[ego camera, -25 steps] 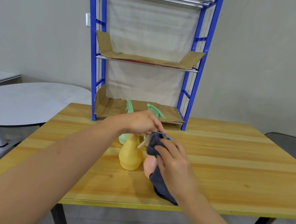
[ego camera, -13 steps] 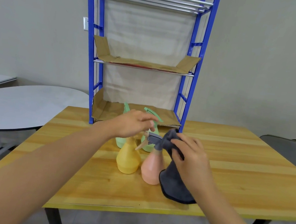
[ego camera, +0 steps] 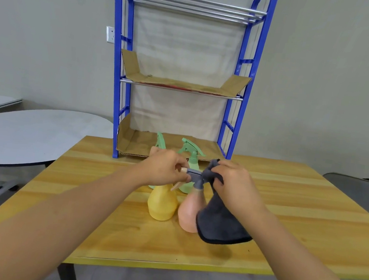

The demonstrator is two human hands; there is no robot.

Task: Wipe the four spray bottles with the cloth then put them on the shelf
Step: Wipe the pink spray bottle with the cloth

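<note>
A pink spray bottle [ego camera: 188, 212] with a grey spray head stands on the wooden table [ego camera: 287, 215]. My left hand [ego camera: 165, 167] pinches the front of that grey head. My right hand [ego camera: 235, 183] grips a dark grey cloth [ego camera: 218, 224] against the back of the head, and the cloth hangs down over the bottle's right side. A yellow spray bottle [ego camera: 162, 202] stands just left of the pink one, its top hidden by my left hand. Two green spray bottles [ego camera: 192, 155] stand behind them, partly hidden. The blue shelf [ego camera: 123, 97] stands at the table's far edge.
Cardboard sheets line the blue shelf's middle level [ego camera: 177, 83] and bottom level [ego camera: 135, 142]; its top level has bare metal bars [ego camera: 192, 3]. A round grey table [ego camera: 24, 132] stands to the left. A grey chair [ego camera: 362, 193] sits at the right.
My right hand and the cloth rose from the pink bottle's body to its spray head. My left hand stayed at the head. The camera view tilted up.
</note>
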